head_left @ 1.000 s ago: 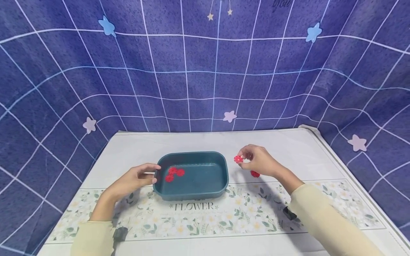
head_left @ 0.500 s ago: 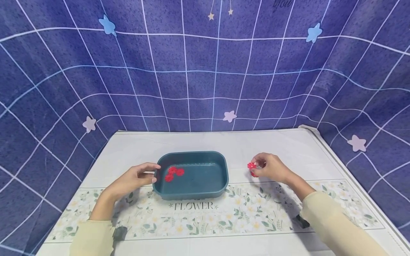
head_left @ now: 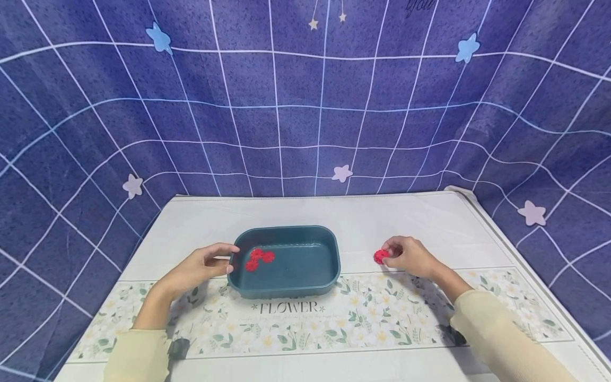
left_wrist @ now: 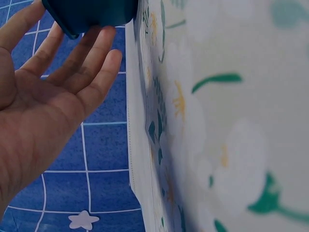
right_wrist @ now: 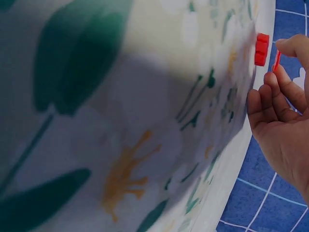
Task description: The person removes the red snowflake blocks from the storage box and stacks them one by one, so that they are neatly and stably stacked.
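In the head view my left hand (head_left: pixel 202 267) grips the left end of a dark teal plastic box (head_left: pixel 286 293), thumb and fingers at its rim. Several red flower-shaped discs (head_left: pixel 256 258) lie inside, towards the left. To the right of the box, my right hand (head_left: pixel 411 256) pinches a red flower-shaped disc by its edge. In the right wrist view this held disc (right_wrist: pixel 277 61) stands thin between thumb and fingertips, beside a small stack of red discs (right_wrist: pixel 261 49) on the cloth. The head view shows the held disc overlapping that stack.
A white tablecloth (head_left: pixel 401 212) with a floral band covers the table. Behind and at both sides hangs a blue grid-patterned curtain (head_left: pixel 300 127) with stars.
My right hand has moved right and down with its red disc, from near the box to the stack. The left hand and box have stayed in place.
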Available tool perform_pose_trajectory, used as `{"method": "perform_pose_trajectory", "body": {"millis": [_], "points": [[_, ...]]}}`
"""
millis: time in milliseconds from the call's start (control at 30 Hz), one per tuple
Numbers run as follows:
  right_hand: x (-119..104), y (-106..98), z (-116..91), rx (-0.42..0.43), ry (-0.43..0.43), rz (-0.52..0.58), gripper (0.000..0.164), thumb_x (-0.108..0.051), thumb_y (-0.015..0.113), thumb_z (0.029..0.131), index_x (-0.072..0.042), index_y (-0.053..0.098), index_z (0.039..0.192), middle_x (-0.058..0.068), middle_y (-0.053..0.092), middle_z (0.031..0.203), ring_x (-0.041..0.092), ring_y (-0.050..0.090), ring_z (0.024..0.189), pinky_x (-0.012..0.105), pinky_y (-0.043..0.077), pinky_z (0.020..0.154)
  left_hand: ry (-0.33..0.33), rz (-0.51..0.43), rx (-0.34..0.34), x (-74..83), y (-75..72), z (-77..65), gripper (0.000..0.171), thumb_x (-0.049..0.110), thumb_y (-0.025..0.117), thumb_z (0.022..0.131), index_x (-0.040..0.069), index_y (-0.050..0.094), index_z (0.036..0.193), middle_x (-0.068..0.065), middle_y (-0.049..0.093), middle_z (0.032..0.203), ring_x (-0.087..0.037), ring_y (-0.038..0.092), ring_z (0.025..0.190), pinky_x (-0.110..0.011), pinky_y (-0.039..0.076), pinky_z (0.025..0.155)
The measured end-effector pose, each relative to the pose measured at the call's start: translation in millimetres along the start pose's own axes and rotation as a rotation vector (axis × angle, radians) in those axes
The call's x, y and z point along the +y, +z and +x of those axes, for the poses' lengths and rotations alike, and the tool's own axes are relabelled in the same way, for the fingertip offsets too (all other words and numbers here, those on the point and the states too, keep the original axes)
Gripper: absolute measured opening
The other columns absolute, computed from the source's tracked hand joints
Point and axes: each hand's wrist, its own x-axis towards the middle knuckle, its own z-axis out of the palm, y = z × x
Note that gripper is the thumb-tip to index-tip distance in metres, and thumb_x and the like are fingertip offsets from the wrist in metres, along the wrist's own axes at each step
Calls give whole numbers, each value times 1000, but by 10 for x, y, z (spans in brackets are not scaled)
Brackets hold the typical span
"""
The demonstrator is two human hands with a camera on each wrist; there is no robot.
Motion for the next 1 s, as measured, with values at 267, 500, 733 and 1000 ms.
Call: {"method": "perform_pose_trajectory", "body": {"millis": [267,500,733,1000], "points": [[45,32,24,-14,-8,15,23,-5,78,83,-2,70,105,4,65,88,15,58,79,20,49,66,-2,2,3,-9,-2,-8,54,25,68,101,8,50,149,-21,47,157,-46,51,140,-48,56,107],[36,54,30,-12,-6,2,25,-3,78,82,-2,69,105,5,65,89,16,57,80,20,49,67,-4,2,4,-4,1,-4,53,27,69,101,10,51,148,-21,48,156,-45,52,139,-46,57,106],[20,52,26,-8,-1,-6,25,-3,78,82,-3,69,105,5,64,87,17,56,79,21,48,67,-10,15,5,6,-6,-2,53,26,68,101,10,50,148,-20,47,157,-45,52,140,-49,56,107],[30,67,24,0,5,-20,28,-4,78,80,-4,69,107,4,64,88,17,56,78,21,47,68,-12,22,8,7,1,-10,54,28,69,101,10,51,148,-20,47,157,-45,51,141,-49,56,107]]}}
